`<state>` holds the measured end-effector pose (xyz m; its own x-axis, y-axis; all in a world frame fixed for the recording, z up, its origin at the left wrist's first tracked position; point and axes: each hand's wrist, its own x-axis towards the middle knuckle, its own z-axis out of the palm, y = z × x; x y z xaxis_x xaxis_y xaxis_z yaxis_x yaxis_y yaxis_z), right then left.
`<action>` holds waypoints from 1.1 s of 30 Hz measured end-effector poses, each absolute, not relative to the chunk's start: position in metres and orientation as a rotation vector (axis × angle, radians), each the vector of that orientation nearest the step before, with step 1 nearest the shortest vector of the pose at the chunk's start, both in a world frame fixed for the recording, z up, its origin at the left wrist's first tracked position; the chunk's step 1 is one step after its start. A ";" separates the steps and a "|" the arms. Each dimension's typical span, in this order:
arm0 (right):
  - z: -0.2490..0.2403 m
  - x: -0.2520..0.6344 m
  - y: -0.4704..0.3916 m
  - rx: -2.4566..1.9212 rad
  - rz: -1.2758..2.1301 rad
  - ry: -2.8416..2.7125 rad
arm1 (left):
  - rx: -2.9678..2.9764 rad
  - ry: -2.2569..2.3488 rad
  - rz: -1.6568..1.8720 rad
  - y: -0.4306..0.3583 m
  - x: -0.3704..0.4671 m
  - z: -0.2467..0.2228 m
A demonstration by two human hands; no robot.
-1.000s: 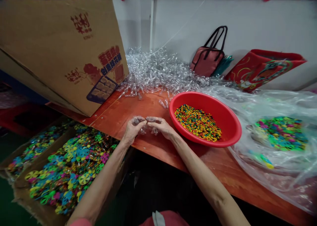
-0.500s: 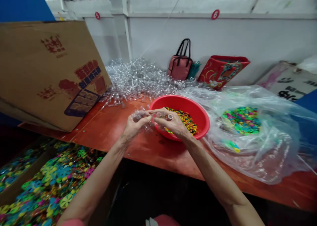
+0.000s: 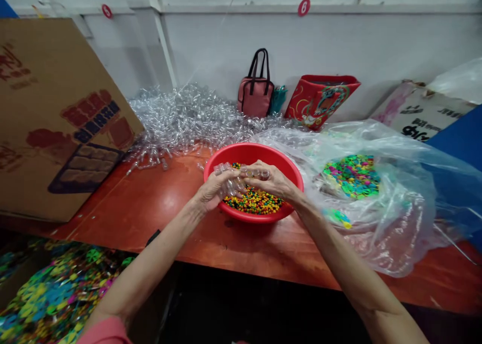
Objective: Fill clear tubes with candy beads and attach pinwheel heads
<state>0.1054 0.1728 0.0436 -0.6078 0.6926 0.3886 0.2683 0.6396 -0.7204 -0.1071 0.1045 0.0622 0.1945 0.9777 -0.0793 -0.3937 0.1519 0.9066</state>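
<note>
Over a red basin (image 3: 259,217) of small multicoloured beads (image 3: 259,202), my two hands come together. My left hand (image 3: 215,187) is closed around several clear plastic tubes (image 3: 230,186) that stick out past its fingers. My right hand (image 3: 274,180) also grips clear tubes, their round open ends (image 3: 265,174) facing me. The fingertips of both hands meet or nearly meet; I cannot tell if they touch. Behind the basin lies a large heap of similar clear tubes (image 3: 188,113).
A big cardboard box (image 3: 45,118) stands at the left of the red-brown table (image 3: 158,198). On the right, a clear plastic bag (image 3: 395,233) holds colourful plastic pieces (image 3: 354,176). A pink bag (image 3: 256,95) and a red gift bag (image 3: 320,100) lean on the wall. Colourful pinwheel-like pieces (image 3: 56,294) fill a box below left.
The view has swung left-to-right, so surroundings sit further left. Both hands, still holding tubes, have moved right to sit over the basin rather than partly beside its left rim.
</note>
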 end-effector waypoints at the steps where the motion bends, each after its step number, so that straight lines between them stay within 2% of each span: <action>1: 0.043 0.108 0.176 -0.762 0.801 -2.199 | 0.894 0.830 1.147 0.106 -0.107 0.060; 11: 0.058 0.113 0.173 -0.879 0.866 -2.252 | 0.959 0.906 1.073 0.110 -0.106 0.056; 18: 0.045 0.109 0.180 -0.794 0.998 -2.241 | 1.072 0.940 1.059 0.110 -0.100 0.055; 20: 0.046 0.108 0.185 -0.843 0.869 -2.339 | 1.091 0.952 1.088 0.108 -0.099 0.057; 24: 0.047 0.115 0.201 -1.101 0.136 -2.643 | 1.089 1.024 1.288 0.097 -0.112 0.064; 26: 0.038 0.125 0.207 -1.179 -0.122 -2.727 | 1.058 1.065 1.430 0.088 -0.126 0.064; 28: 0.023 0.136 0.207 -1.191 -0.157 -2.764 | 0.999 1.100 1.563 0.082 -0.140 0.061; 33: 0.000 0.127 0.184 -0.996 -0.005 -2.909 | 0.794 1.083 1.703 0.077 -0.155 0.045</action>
<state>0.1274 0.1839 -0.0004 -0.7882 0.6120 0.0647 0.6122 0.7905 -0.0187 -0.1546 0.0766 0.0446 -0.3538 0.9346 0.0366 -0.3636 -0.1735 0.9153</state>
